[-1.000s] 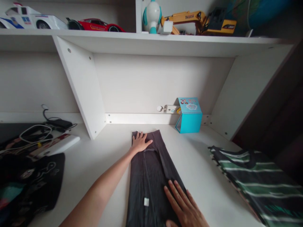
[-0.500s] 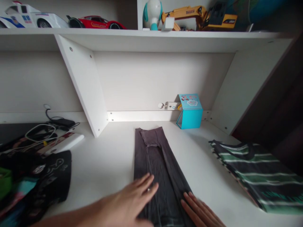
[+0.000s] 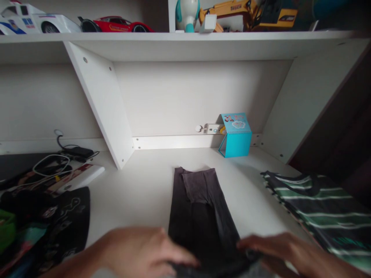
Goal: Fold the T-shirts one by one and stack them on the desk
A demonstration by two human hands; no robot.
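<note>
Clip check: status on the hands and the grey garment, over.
Left hand and right hand both at near end of dark grey garment, fingers curled, grip blurred. Garment folded long on white desk. Green striped top lies apart, to the right.

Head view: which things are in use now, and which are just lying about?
In use: dark grey garment, left hand, right hand, both at its near end.
Lying about: striped green garment, blue box, black printed garment, cables, red toy car.

You can read TRUCK in dark letters on the arm of the yellow toy excavator (image 3: 249, 11), far right on the shelf (image 3: 185, 36), blue markings on the white toy car (image 3: 29, 23) far left too small to read, print on top of the blue box (image 3: 236, 135) illegible
</note>
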